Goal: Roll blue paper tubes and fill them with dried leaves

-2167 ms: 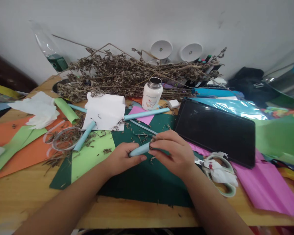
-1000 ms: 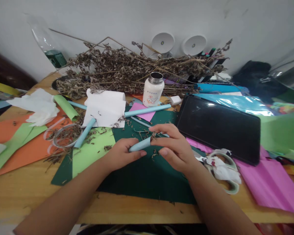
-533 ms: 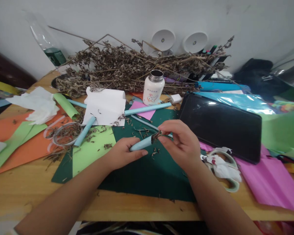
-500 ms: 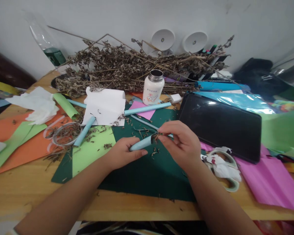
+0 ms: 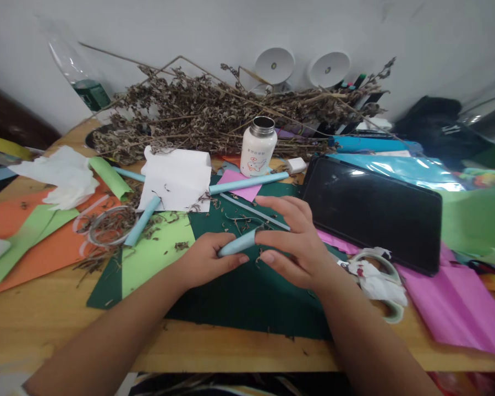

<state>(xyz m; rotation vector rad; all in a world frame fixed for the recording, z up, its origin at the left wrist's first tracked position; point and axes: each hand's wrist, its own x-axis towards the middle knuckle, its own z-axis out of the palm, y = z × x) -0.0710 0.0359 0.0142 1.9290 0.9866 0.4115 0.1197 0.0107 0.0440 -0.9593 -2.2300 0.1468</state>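
A short light-blue paper tube [image 5: 237,243] is gripped in my left hand [image 5: 200,261], its open end tilted up to the right. Dark dried plant matter shows at that end. My right hand [image 5: 303,250] is beside the tube's mouth, fingers and thumb spread apart, with one fingertip at the rim. Whether that finger touches the rim or the leaves, I cannot tell. Beneath both hands lies a dark green mat [image 5: 239,308], scattered with dried leaf crumbs. A thin pale-blue strip [image 5: 253,210] rests on it behind my right hand.
Dried plant stalks [image 5: 181,110] are heaped along the wall. In front stand a white bottle [image 5: 258,154] and a black tablet [image 5: 373,206]. Other blue tubes [image 5: 249,183], a green sheet [image 5: 159,253], white paper [image 5: 179,176] and tape rolls [image 5: 391,311] surround the mat.
My right hand's fingers have spread from a pinch on dried leaves at the tube's end. The tube and my left hand stay almost where they were.
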